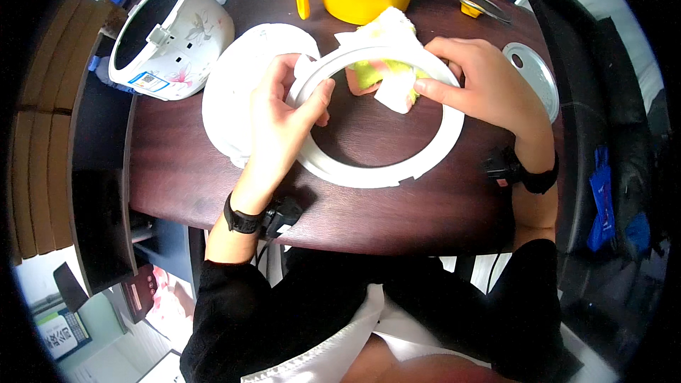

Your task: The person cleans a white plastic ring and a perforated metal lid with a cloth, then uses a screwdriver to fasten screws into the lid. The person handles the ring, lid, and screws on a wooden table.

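Observation:
A white plastic ring [383,176] is held up over the dark wooden table, gripped from both sides. My left hand [287,103] is closed on its left rim, thumb on top. On the upper right rim, my right hand [486,81] pinches it between thumb and fingers. Through the ring's opening and behind it lies a crumpled cloth [389,28] in white, yellow-green and pink. Left of the ring, partly behind my left hand, rests a round white lid [230,92]. Beyond my right hand sits a round metal plate with a dark hole [535,71].
A white rice cooker body with a flower print [191,46] stands at the left back. A yellow pot [369,0] is at the far edge, with a glass lid [475,3] to its right. Cardboard boxes [42,170] and a black sofa [610,99] flank the table [206,191].

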Motion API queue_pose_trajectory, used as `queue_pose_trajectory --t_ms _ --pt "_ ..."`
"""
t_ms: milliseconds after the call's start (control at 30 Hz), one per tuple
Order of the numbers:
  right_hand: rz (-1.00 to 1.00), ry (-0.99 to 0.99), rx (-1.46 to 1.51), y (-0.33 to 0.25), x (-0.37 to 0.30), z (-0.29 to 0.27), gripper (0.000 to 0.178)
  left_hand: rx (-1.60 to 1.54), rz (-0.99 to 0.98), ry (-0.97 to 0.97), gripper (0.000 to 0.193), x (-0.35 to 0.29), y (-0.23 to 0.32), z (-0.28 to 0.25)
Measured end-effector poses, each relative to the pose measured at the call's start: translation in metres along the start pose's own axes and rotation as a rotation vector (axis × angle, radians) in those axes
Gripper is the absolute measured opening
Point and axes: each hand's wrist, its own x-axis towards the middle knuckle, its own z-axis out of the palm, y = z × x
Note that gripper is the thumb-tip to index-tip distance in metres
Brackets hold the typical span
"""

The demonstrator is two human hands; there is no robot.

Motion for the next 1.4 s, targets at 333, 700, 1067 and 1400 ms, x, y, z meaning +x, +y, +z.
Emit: queue_pose_trajectory --t_ms 333,700,1067,1400 --pt "0.1 -0.274 0.605 -0.013 -0.014 -0.021 0.02 -0.123 0.027 -0.111 0.023 -0.009 0.013 -0.009" --pt "0.24 0.075 0.538 -0.064 -0.058 -0.015 0.03 0.163 0.142 -0.396 0.023 -0.005 0.018 -0.021" --pt "0.094 -0.148 0.21 -0.107 -0.117 0.051 0.025 0.307 0.074 -0.822 0.059 -0.014 -0.001 -0.015" --pt "0.07 -0.171 0.2 -0.099 -0.129 0.094 0.032 -0.161 -0.369 -0.736 0.041 -0.012 -0.007 -0.004"
